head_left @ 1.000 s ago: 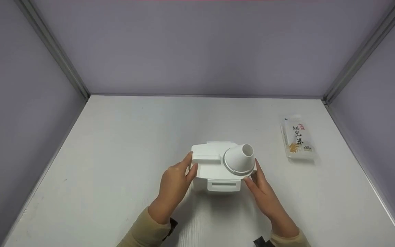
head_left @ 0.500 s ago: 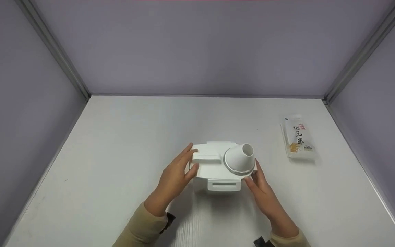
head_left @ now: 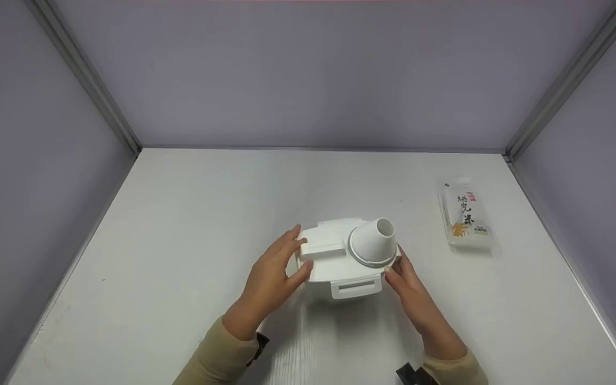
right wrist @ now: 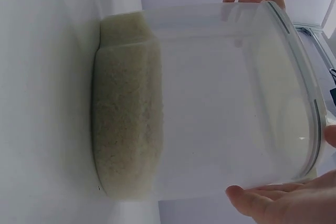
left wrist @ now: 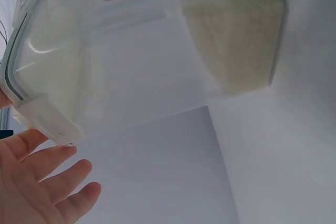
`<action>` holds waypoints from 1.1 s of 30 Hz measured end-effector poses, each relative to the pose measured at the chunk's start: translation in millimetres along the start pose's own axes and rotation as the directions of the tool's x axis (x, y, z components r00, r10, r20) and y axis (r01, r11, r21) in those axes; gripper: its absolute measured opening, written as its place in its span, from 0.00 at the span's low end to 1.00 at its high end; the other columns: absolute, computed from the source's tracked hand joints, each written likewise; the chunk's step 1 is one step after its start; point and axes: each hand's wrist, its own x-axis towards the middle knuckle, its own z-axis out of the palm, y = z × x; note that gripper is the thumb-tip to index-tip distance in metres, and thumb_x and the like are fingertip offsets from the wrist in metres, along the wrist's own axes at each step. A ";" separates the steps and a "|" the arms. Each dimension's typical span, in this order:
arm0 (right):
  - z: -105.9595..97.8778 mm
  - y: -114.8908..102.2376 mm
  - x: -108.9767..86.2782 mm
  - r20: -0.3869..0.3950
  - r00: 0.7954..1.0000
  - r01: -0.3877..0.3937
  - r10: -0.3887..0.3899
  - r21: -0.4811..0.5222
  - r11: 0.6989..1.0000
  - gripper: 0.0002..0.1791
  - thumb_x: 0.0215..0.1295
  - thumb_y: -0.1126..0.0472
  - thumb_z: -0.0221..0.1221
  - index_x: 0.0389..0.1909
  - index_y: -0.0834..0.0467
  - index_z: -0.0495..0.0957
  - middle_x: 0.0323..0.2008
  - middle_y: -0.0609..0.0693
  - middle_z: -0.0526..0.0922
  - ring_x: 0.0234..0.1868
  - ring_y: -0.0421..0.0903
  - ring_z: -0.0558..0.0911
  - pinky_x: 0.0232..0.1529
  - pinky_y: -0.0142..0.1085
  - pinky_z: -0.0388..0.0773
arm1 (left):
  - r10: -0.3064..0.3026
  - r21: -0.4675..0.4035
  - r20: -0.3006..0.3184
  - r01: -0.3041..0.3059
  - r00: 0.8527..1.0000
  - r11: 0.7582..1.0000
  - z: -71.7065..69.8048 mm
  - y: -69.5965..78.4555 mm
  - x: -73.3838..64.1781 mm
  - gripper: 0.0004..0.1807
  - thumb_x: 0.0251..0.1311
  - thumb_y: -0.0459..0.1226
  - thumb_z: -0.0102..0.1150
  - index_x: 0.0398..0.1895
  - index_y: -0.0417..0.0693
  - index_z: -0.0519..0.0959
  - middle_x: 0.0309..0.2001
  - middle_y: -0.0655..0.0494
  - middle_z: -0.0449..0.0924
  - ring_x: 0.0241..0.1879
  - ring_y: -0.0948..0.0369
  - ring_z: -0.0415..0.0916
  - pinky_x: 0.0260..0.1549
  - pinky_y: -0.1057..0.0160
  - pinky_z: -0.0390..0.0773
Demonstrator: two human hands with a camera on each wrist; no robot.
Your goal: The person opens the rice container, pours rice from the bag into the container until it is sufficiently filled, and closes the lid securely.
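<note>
In the head view, a white lid (head_left: 329,266) with a cone-shaped spout (head_left: 374,243) tops a rice container. The wrist views show its clear walls (right wrist: 210,108) and a layer of rice (right wrist: 128,114) at the bottom. My left hand (head_left: 268,278) holds the lid's left end, thumb on the near side; in the left wrist view its other fingers spread past a white side clip (left wrist: 47,119). My right hand (head_left: 415,299) grips the right end, thumb at the rim and fingers along the side. Whether the base touches the table cannot be told.
A small plastic bag of rice (head_left: 467,214) with printed characters lies on the white table (head_left: 179,240), right of and behind the container. Grey panels (head_left: 308,75) border the table at the back and both sides.
The container has turned slightly counterclockwise, its front clip swinging right. My left hand has shifted its fingers on the lid's end and drawn its wrist left. The rice bag stays put.
</note>
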 end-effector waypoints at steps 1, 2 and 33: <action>-0.1 0.0 1.4 0.001 1.000 -0.002 0.002 0.006 1.000 0.38 0.73 0.51 0.42 0.73 0.60 0.34 0.72 0.59 0.37 0.72 0.55 0.41 0.66 0.51 0.50 | 0.010 0.003 -0.002 -0.010 1.000 1.000 -0.3 -0.1 -1.0 0.22 0.61 0.46 0.57 0.55 0.45 0.74 0.66 0.52 0.63 0.64 0.54 0.61 0.57 0.53 0.66; -0.3 -0.3 2.7 0.001 1.000 -0.002 0.002 0.009 1.000 0.38 0.73 0.51 0.42 0.73 0.60 0.34 0.73 0.59 0.36 0.72 0.55 0.41 0.65 0.51 0.50 | 0.021 0.008 -0.001 -0.021 1.000 1.000 -0.5 -0.3 -2.1 0.23 0.61 0.47 0.57 0.56 0.45 0.74 0.66 0.52 0.63 0.64 0.54 0.61 0.57 0.52 0.66; -9.4 -9.3 60.5 -0.067 0.998 -0.023 0.021 -0.029 0.999 0.26 0.75 0.54 0.39 0.69 0.60 0.56 0.64 0.62 0.64 0.66 0.57 0.61 0.63 0.54 0.55 | 0.399 0.048 0.061 -0.402 0.915 0.914 6.3 19.1 -28.0 0.18 0.50 0.42 0.69 0.45 0.52 0.78 0.62 0.55 0.69 0.64 0.56 0.62 0.52 0.47 0.70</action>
